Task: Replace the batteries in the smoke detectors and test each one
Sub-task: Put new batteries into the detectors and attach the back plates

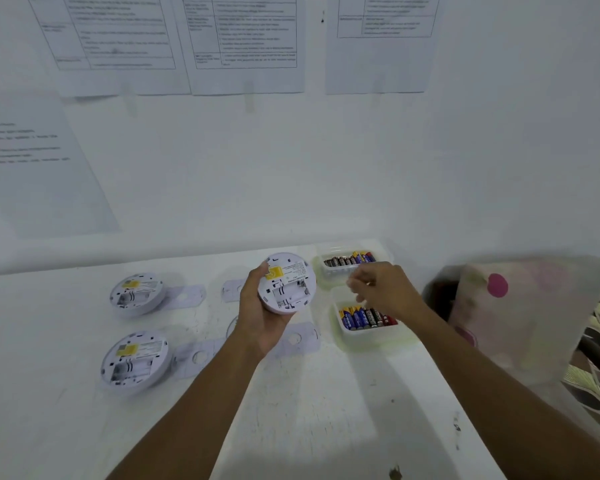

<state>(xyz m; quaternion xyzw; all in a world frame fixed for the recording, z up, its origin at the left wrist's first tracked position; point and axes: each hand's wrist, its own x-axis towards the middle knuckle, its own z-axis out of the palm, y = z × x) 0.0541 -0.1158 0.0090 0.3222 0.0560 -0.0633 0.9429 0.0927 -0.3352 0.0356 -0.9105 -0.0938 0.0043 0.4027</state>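
Note:
My left hand [257, 317] grips a round white smoke detector [288, 282] above the table, its back side up with a yellow label and an open battery bay. My right hand [385, 289] hovers between two clear tubs, fingers curled and blurred; whether it holds a battery is unclear. The far tub [329, 273] and the near tub [368, 336] each hold several batteries. Two more detectors, far [136, 294] and near [136, 362], lie back side up on the left of the table.
Flat white mounting plates [191, 296] [198, 356] [300, 337] lie on the white table [326, 410] beside the detectors. Printed sheets [243, 43] hang on the wall behind. A spotted pillow [520, 306] lies off the table's right edge.

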